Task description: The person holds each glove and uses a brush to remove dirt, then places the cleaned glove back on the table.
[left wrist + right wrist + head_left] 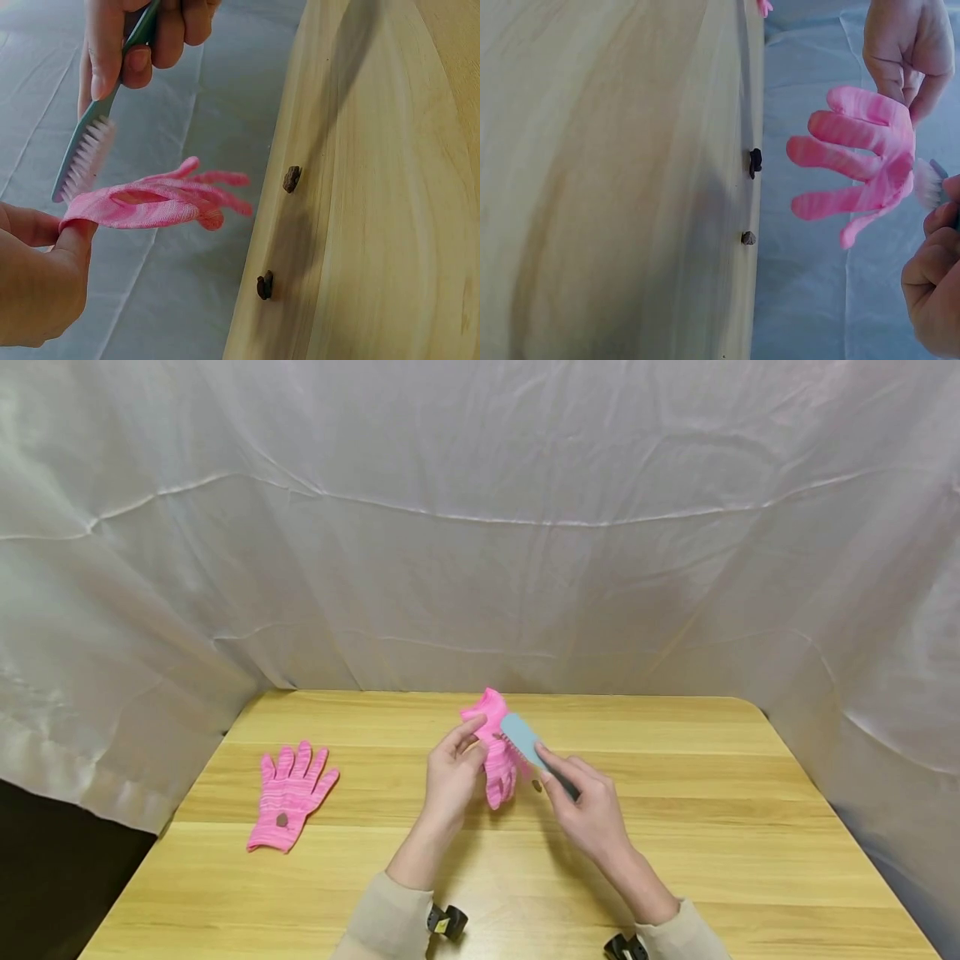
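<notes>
My left hand pinches a pink knit glove by its cuff end, above the table. The glove's fingers hang loose, spread apart in the right wrist view. My right hand grips a scrubbing brush by its dark handle; it has a light blue back and pale bristles. In the left wrist view, the bristles point down onto the glove near the cuff. On the wooden table below lie two small dark brown lumps, a rough one and a blacker one.
A second pink glove lies flat at the left of the wooden table, fingers away from me, with a brown lump on it. Grey cloth hangs behind the table and along its sides.
</notes>
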`<state>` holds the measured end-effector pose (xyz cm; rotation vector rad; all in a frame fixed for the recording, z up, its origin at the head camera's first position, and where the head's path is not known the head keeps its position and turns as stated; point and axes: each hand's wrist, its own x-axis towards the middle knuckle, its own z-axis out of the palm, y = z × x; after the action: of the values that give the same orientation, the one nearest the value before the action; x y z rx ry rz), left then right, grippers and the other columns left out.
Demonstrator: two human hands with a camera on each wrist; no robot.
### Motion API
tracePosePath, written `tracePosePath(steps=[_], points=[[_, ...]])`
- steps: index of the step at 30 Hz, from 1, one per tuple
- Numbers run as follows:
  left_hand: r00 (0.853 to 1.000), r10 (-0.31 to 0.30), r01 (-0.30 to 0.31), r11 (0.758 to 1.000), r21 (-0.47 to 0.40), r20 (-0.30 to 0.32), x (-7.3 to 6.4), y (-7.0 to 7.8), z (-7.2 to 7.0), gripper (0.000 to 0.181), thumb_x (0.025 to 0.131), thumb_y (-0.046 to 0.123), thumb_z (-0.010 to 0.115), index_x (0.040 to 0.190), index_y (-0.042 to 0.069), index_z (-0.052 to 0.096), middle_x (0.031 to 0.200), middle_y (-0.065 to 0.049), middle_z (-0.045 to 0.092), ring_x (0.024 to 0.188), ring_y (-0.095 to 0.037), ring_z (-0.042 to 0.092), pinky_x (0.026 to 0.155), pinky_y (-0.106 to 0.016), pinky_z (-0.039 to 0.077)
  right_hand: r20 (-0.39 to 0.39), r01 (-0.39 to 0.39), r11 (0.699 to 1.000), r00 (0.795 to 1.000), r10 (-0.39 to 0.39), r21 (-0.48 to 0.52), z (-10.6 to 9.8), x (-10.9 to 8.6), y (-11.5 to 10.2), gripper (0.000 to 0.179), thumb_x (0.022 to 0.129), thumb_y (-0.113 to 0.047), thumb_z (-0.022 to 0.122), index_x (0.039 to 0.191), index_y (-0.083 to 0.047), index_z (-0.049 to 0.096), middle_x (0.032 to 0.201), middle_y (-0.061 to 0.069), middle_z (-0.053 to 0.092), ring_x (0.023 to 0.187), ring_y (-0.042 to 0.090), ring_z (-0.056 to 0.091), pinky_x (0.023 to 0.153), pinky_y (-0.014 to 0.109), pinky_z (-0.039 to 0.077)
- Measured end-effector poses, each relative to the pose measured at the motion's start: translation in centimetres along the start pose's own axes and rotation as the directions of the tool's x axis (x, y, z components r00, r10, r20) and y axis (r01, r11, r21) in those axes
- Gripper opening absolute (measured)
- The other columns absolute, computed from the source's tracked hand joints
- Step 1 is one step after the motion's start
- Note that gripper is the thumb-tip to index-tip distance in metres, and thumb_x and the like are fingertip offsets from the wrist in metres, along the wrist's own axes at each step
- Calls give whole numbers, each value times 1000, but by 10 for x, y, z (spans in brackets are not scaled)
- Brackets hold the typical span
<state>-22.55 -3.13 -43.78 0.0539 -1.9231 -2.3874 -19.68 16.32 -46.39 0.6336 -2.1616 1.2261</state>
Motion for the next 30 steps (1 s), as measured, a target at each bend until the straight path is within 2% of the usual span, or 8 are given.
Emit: tracePosePath(steps=[8, 12, 17, 22, 30], points=[[1000, 1, -1, 999, 50, 5, -1, -1, 2, 43, 95, -7, 58, 135, 5, 68, 115, -12, 62, 97, -14, 55, 80, -21, 54, 17, -15, 1000, 1000, 14, 14, 1, -1, -1, 40, 90, 6, 73, 130, -2, 71, 86, 2, 71, 57, 5, 45, 41, 21, 40], [1000, -4, 4, 998, 68, 7, -1, -2, 3, 42, 95, -7, 58, 134, 5, 68, 115, -13, 62, 99, -16, 55, 79, -19, 54, 12, 13, 1000, 1000, -13, 6, 1, 0, -1, 40, 89, 6, 74, 129, -1, 72, 86, 2, 71, 57, 4, 45, 43, 17, 39], [1000, -12, 14, 997, 81, -24, -2, -1, 4, 40, 95, -7, 58, 132, 6, 70, 113, -12, 62, 98, -17, 55, 76, -18, 53, 2, 51, 999, 999, -51, -15, 1, 1, 0, 40, 87, 7, 76, 127, -1, 73, 83, -1, 70, 57, 1, 43, 44, 14, 37], [999, -11, 15, 998, 67, -51, -1, 0, 4, 39, 96, -6, 59, 132, 5, 71, 112, -12, 62, 101, -18, 55, 79, -19, 54, 11, 70, 997, 997, -70, -20, 1, 1, 0, 41, 85, 9, 77, 125, 1, 73, 84, 0, 72, 58, 1, 44, 44, 15, 37], [998, -27, 28, 999, 22, -55, -1, 2, 2, 39, 96, -5, 59, 133, 3, 70, 113, -12, 61, 102, -17, 54, 81, -19, 54, 19, 64, 997, 998, -63, -32, 1, 0, 3, 39, 86, 7, 78, 125, 1, 73, 85, 0, 73, 56, 1, 42, 44, 12, 35]])
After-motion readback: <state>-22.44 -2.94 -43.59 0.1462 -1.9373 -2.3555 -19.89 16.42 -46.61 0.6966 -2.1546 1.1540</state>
